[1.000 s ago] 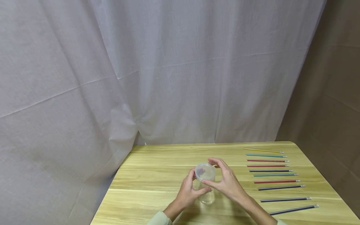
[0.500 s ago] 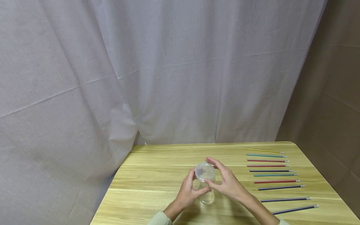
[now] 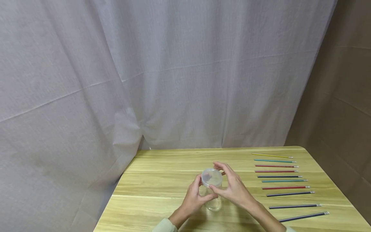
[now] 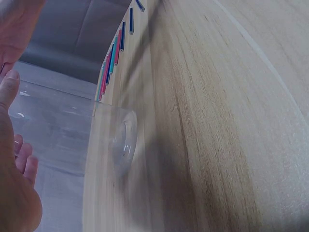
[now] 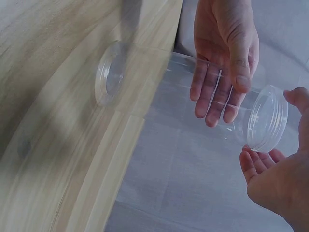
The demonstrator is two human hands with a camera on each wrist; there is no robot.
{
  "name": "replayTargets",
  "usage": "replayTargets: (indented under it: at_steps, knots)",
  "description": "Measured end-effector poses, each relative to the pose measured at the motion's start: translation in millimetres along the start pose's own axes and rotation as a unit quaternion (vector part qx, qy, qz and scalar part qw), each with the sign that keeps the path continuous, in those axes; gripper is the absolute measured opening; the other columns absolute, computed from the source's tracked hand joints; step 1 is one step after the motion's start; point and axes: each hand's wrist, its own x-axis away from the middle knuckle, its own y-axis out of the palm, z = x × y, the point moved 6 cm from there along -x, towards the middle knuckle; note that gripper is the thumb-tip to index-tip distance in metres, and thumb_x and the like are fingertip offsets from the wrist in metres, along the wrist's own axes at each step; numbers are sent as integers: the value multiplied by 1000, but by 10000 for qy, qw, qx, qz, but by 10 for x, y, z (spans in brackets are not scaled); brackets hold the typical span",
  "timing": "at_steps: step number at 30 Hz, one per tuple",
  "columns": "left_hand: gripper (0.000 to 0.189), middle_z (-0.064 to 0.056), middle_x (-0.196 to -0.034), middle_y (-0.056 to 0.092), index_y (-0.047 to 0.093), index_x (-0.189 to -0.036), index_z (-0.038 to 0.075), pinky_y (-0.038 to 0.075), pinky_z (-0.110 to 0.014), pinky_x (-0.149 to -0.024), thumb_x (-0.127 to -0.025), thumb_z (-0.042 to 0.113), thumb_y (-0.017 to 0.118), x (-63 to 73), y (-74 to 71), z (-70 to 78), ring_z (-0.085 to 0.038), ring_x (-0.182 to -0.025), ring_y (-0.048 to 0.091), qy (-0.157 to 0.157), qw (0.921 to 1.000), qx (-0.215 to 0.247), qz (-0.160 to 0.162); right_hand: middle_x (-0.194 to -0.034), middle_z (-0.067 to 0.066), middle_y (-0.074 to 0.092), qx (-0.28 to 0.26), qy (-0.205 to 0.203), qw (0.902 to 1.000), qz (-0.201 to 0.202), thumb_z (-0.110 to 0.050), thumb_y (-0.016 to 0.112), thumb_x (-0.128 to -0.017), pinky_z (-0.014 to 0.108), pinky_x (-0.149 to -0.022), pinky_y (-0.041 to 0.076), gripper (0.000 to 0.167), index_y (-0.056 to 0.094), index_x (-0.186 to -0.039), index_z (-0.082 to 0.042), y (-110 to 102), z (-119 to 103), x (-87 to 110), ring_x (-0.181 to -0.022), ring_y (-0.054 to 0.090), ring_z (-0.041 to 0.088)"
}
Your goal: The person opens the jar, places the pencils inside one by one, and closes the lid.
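A tall clear plastic jar (image 3: 214,203) stands upright over the table in the head view, with a round translucent lid (image 3: 211,177) on its top. My left hand (image 3: 192,196) grips the jar's body below the lid. In the right wrist view that left hand (image 5: 227,53) has its thumb in front of the clear wall and its fingers behind it. My right hand (image 3: 236,190) holds the lid by its edge, thumb on the near side and fingers on the far side. Nothing shows inside the jar (image 4: 58,130), seen close up in the left wrist view.
Several pencils, among them a yellow pencil (image 3: 272,155), a red pencil (image 3: 285,187) and a dark pencil (image 3: 304,216), lie in a column along the right of the wooden table (image 3: 156,180). Grey curtains (image 3: 185,80) hang behind it and at both sides.
My right hand's fingers and thumb shift slightly around the lid's edge, one way and then back. My left hand and the jar stay in place.
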Motion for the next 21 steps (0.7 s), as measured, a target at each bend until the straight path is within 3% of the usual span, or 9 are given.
replayTargets:
  at_steps: [5,9,12,16,21]
  knots:
    - [79,1,-145,61,45,-153,12,50,-46,-112,-90,35,87,6,3,-14,-20,-129,62,-172,9998,57,-110,-145,14,63,-210,130,9991,-357,-4,88,-78,66,-103,51,80,52,-149,-2,25,-6,29,-127,62,36]
    - [81,0,-146,60,43,-154,12,49,-48,-113,-90,36,87,3,2,-20,-19,-130,61,-173,9997,22,-143,-150,15,59,-272,196,9985,-433,-8,88,-81,70,-102,50,81,49,-153,-4,27,-9,33,-130,60,40]
    - [81,-1,-145,62,45,-153,11,50,-47,-112,-88,34,88,2,1,-21,-19,-128,62,-108,9999,-23,-95,-146,13,60,-147,240,9992,-279,-16,93,-80,68,-99,53,84,50,-151,-4,15,6,31,-128,61,37]
    - [80,0,-142,64,46,-152,12,51,-46,-109,-88,34,89,9,-5,-22,-17,-123,64,-93,10000,-18,-18,-134,8,66,17,329,9995,-33,-25,99,-76,54,-93,59,86,54,-146,-1,-2,38,24,-120,64,28]
    - [80,2,-142,63,46,-152,13,51,-46,-110,-88,35,89,9,-8,-16,-16,-124,64,-138,9999,2,-12,-131,9,69,-31,333,9994,-91,-21,97,-77,47,-89,60,80,56,-143,-1,-7,39,14,-117,65,27]
